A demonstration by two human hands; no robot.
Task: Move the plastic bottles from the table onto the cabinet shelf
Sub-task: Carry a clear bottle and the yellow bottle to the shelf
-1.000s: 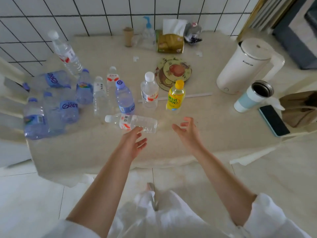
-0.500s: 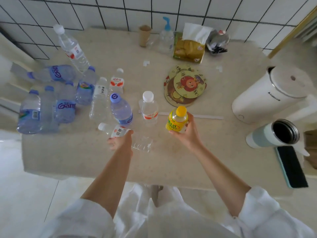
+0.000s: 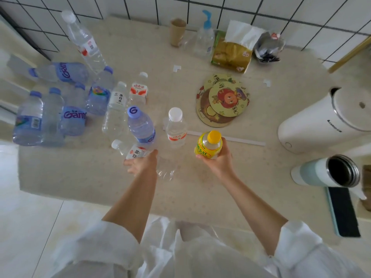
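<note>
We see the right hand (image 3: 217,157) wrapped around the yellow bottle (image 3: 208,145), fingers curled about its label while it stands upright near the front middle of the worktop (image 3: 261,177). The left hand (image 3: 141,163) grips the clear bottle (image 3: 138,153) that lies on its side just left of it, white cap pointing left, thumb and fingers closed over the red-and-white label (the far end of this bottle shows past the wrist). Right behind the left hand stands a blue bottle (image 3: 141,125) with a "6" on its cap, and between it and the yellow bottle stands a white-capped bottle (image 3: 176,127). Further left and back are more bottles: a slim white-label bottle (image 3: 117,105), a small red-label bottle (image 3: 138,91), a cluster of blue-tinted bottles (image 3: 50,117) at the left edge, and a tall bottle (image 3: 84,41) leaning near the tiled wall (image 3: 281,11). Round coasters (image 3: 222,101) lie mid-worktop, with a thin white strip (image 3: 241,140) running in front of them. Along the wall sit a paper cup (image 3: 177,32), a pump bottle (image 3: 204,37) and a tissue pack (image 3: 232,51). To the right stand a white kettle (image 3: 325,121) and an open tumbler (image 3: 329,171), with a phone (image 3: 343,213) at the front edge. White sleeves (image 3: 291,247) show at the bottom.
</note>
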